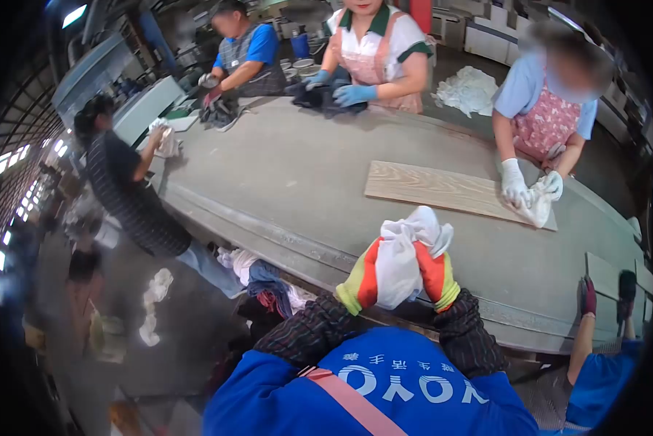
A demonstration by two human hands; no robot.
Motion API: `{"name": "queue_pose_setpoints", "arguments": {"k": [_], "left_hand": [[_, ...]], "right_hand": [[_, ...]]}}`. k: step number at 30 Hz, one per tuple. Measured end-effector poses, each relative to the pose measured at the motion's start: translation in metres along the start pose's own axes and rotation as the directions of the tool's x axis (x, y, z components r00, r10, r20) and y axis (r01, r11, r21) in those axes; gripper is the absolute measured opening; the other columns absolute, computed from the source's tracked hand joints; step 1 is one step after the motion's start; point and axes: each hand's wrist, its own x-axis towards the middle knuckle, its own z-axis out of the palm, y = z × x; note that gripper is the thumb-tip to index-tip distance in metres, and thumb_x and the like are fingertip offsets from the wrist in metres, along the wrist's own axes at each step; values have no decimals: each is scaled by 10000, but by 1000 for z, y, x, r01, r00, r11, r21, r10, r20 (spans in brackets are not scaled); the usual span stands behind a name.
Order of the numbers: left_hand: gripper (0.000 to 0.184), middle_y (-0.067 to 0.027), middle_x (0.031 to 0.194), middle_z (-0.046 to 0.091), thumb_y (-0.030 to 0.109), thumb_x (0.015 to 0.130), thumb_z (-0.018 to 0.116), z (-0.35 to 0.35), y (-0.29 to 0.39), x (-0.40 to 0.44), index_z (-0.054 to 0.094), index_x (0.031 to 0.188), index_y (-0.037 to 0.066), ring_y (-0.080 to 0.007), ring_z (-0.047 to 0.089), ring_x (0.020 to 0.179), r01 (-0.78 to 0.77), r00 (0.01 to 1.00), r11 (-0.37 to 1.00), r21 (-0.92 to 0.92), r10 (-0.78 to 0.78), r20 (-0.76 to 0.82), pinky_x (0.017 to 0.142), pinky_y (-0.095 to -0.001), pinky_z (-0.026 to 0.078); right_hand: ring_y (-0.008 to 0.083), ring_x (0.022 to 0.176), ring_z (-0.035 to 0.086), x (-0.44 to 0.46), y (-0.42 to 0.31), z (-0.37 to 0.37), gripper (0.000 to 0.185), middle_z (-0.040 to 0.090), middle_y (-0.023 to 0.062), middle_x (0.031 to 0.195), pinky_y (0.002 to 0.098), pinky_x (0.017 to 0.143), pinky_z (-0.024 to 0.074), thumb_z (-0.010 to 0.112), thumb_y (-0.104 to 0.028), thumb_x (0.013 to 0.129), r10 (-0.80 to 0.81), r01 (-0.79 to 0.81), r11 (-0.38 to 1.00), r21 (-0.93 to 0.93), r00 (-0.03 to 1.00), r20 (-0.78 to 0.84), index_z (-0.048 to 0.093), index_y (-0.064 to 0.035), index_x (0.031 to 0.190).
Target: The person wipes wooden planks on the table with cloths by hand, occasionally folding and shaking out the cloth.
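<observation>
Blue shirt (384,363) fills the near view, and beyond it I see the person's left hand (359,282) and right hand (437,275), both in orange and yellow-green gloves, closed around a bunched white cloth (399,272). It sits between them at the near edge of the counter (268,167); how the fingertips lie under its folds, I can't tell. Handling it well, I'd judge, takes an even grip from both sides, with loose folds gathered in so none drags over the edge toward the rag pile (264,280) below. Gloves dull the feel, so a firm but unhurried hold suits such limp fabric. Across the counter, a co-worker's gloved hand (515,185) is at the wooden board (442,190), well apart from the person's own, leaving both elbows room.
</observation>
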Motion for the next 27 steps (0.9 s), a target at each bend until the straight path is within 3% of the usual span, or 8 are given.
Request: {"name": "queue_pose_setpoints", "arguments": {"k": [4,7,9,12,16,20,23,27], "left_hand": [[373,-115,1314,661,237,1113,514,27,-17,-10,561,1436,57,-229,613,1268,-296,906,836,462,399,-142,1110,-385,478],[444,-130,1368,638,173,1083,560,15,-19,-5,502,1504,46,-232,598,1303,-326,924,902,283,367,-106,1131,-371,458],[493,-137,1395,626,141,1068,583,15,-27,-4,472,1538,41,-233,590,1321,-323,935,926,195,344,-88,1141,-364,449],[604,-162,1537,533,133,1049,612,58,-60,-24,395,1603,29,-221,513,1406,-346,907,368,863,365,209,1187,-382,397],[723,-164,1574,494,53,1010,648,75,-38,-32,315,1652,42,-203,485,1415,-187,959,83,979,233,163,1189,-369,375],[651,-153,1495,570,130,1030,665,92,-11,-42,392,1615,46,-211,559,1344,-131,991,137,982,36,127,1132,-364,450],[589,-123,1355,647,199,1045,665,67,26,-60,453,1575,53,-193,646,1188,-134,966,293,947,251,59,1017,-346,525],[461,-40,997,719,304,1074,634,37,103,-102,582,1468,69,-129,704,809,-3,768,484,875,562,-308,688,-293,580]], "right_hand": [[206,1292,594,-16,-11,-4,574,600,96,1442,357,1054,499,672,-166,1029,42,-48,992,119,998,51,464,-24,1545],[219,1320,573,-25,-21,0,675,536,112,1518,355,1066,492,676,-151,1020,19,-22,940,342,1000,13,365,-28,1607],[238,1350,552,-23,-6,1,747,480,120,1567,359,1087,477,674,-171,1018,-222,217,975,45,963,152,281,-42,1640],[252,1365,540,-13,-17,7,765,473,126,1576,364,1105,462,675,-190,1013,-340,369,927,-72,904,261,270,-48,1646],[255,1362,543,-12,-47,11,682,533,129,1524,369,1125,444,665,-209,1011,-337,372,920,-125,912,232,368,-38,1600],[247,1339,564,-9,-69,16,548,595,135,1455,369,1138,432,623,-208,1033,-365,401,824,-399,916,168,473,-15,1524],[248,1311,589,-18,-77,18,467,642,146,1401,380,1150,420,592,-209,1051,-529,523,567,-636,823,206,541,1,1465],[218,1218,636,-46,-67,-13,406,659,105,1357,372,1047,505,546,-254,1100,58,-92,995,-39,848,-527,580,-15,1427]]}}
